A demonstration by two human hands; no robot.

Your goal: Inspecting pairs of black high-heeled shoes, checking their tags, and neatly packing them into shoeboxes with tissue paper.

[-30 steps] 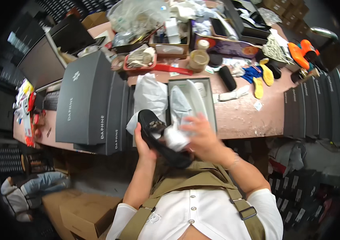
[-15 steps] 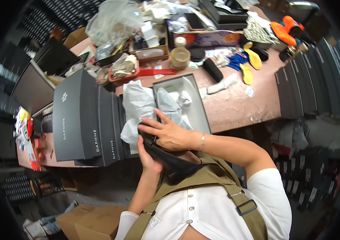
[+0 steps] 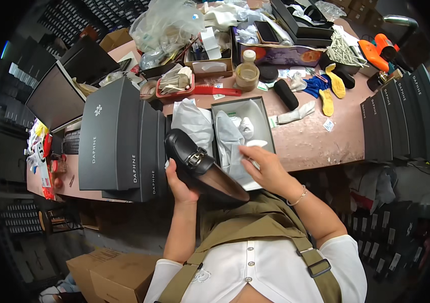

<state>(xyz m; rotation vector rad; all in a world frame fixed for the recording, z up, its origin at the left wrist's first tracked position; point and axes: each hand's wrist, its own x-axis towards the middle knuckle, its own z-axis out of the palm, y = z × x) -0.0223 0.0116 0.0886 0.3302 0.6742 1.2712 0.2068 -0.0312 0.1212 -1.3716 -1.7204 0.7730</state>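
A black leather loafer [image 3: 187, 154] with a metal buckle across its vamp is held in front of me, its toe pointing up and left. My left hand [image 3: 180, 187] grips it from the left side, the fingers hidden beneath. To its right, my right hand [image 3: 269, 170] is apart from the shoe, fingers loosely bent and slightly spread. It hovers over the near end of an open grey shoebox [image 3: 268, 120]. Inside the box lie grey tissue paper [image 3: 229, 135] and crumpled white wads [image 3: 246, 128]. More white tissue [image 3: 190, 120] sits just left of the box.
Dark shoeboxes [image 3: 106, 136] stand stacked on the left, with others [image 3: 394, 118] on the right. Behind are a red-handled brush [image 3: 217, 91], a jar [image 3: 247, 73], a black roll [image 3: 285, 95] and yellow insoles [image 3: 335, 82]. A cardboard carton [image 3: 119, 275] sits low at left.
My right hand has come off the shoe and moved right, over the box. The loafer's toe and buckle now show; my left hand keeps hold of it. The whole view has shifted slightly.
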